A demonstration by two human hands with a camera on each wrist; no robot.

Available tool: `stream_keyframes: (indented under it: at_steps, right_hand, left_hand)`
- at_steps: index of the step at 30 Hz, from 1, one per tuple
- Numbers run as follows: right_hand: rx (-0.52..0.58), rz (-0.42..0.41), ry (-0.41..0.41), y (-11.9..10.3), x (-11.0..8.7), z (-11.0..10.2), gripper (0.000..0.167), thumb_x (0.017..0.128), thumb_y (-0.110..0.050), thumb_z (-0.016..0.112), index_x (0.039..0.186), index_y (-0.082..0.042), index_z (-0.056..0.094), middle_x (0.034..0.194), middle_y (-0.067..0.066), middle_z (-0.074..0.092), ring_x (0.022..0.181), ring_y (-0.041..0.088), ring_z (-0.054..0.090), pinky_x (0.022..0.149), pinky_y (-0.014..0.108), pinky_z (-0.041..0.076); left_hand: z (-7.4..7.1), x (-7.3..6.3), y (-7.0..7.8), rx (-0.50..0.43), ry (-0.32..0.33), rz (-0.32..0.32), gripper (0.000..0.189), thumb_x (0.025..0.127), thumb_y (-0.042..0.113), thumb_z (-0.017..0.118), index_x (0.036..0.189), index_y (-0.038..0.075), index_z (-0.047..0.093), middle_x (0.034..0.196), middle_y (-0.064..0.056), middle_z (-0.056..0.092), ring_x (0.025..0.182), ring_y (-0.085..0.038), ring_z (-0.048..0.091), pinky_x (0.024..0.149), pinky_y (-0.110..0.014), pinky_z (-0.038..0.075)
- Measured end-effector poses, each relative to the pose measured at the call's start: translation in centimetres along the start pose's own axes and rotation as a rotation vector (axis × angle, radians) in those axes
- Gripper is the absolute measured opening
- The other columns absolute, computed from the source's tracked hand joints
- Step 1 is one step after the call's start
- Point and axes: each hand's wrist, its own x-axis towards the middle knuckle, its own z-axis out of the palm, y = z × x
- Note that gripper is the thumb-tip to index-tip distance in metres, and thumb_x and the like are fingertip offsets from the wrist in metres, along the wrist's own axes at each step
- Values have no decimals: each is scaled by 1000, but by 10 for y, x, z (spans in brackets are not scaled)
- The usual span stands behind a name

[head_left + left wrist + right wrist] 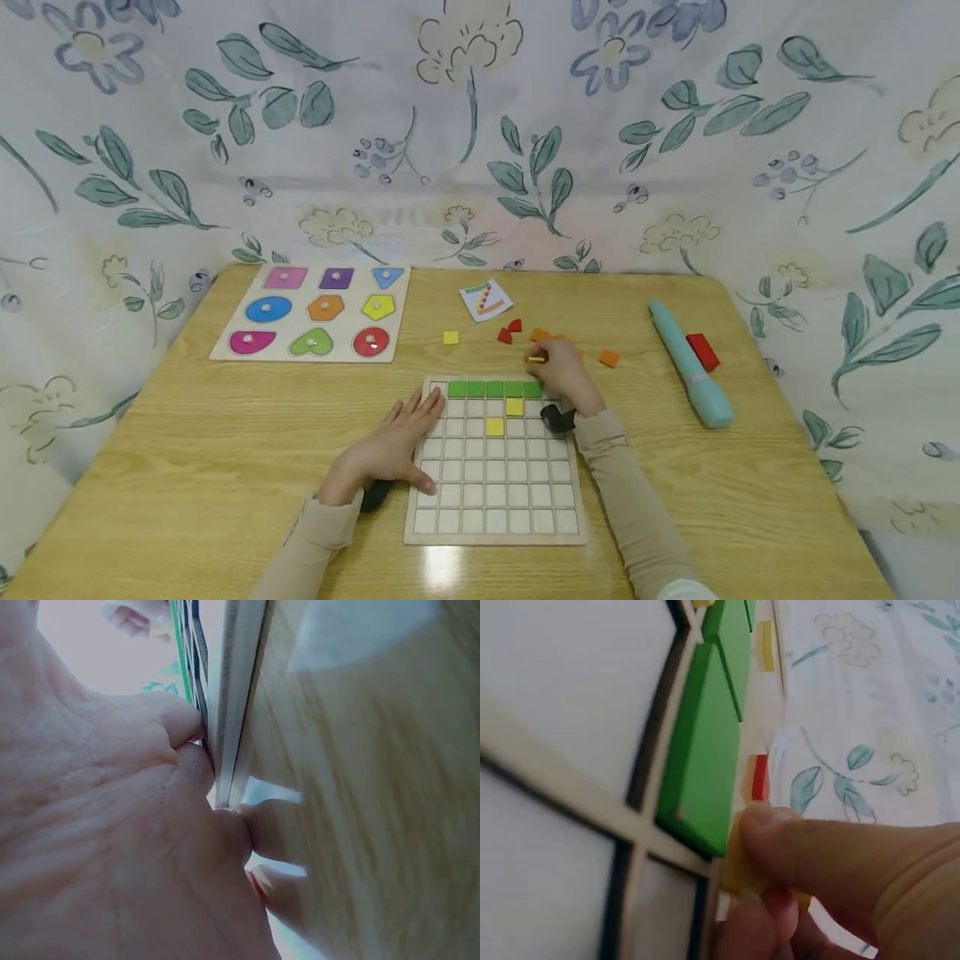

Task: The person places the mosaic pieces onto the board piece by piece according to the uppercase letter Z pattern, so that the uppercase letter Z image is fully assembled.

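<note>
A wooden grid board (495, 497) lies on the table. Green square tiles (495, 389) fill part of its top row, and two yellow tiles (495, 427) sit in cells below them. My left hand (386, 450) rests with spread fingers across the board's left edge; the left wrist view shows some fingers on the board and others on the tabletop. Just past the top right corner, my right hand (564, 375) pinches a yellow square tile (742, 862) between thumb and fingers, close to the last green tile (701, 750). The fingers cover part of that yellow tile.
Behind the board lie a loose yellow tile (451, 337), red pieces (506, 335), orange tiles (608, 358) and a pattern card (486, 300). A knobbed shape puzzle (352, 333) is at the back left. On the right are a turquoise pen-shaped object (690, 362) and a red block (702, 352).
</note>
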Motion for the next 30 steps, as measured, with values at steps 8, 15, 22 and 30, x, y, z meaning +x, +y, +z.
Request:
stream_keyframes:
  at_steps: [8, 15, 22, 30]
  right_hand:
    - [68, -72, -118, -21, -11, 3, 20, 90, -10, 67, 109, -3, 68, 97, 12, 66, 87, 20, 60, 77, 32, 51]
    - [59, -195, -341, -50, -31, 25, 15, 91, -9, 66, 105, -5, 67, 90, 5, 66, 79, 10, 56, 72, 21, 48]
    - [39, -252, -492, -66, -45, 44, 4, 89, -5, 66, 85, -7, 66, 77, 1, 65, 66, 7, 53, 60, 18, 43]
    - [-61, -225, -447, -70, -51, 45, 12, 86, -5, 70, 79, -12, 62, 74, -3, 59, 66, 8, 48, 60, 19, 40]
  left_hand:
    - [1, -1, -3, 1, 7, -2, 124, 64, 34, 89, 155, 2, 11, 164, -16, 3, 150, -39, -7, 120, -58, -6]
    - [0, -1, -1, -4, -1, -5, 123, 65, 35, 88, 155, 1, 10, 164, -16, 3, 150, -39, -8, 120, -58, -6]
    - [0, -1, -1, 20, -7, 3, 123, 65, 36, 87, 154, 0, 10, 163, -17, 3, 150, -39, -7, 120, -58, -4]
    - [1, 1, -5, 13, 21, -10, 124, 64, 35, 89, 154, -1, 12, 163, -17, 4, 151, -39, -4, 121, -58, -1]
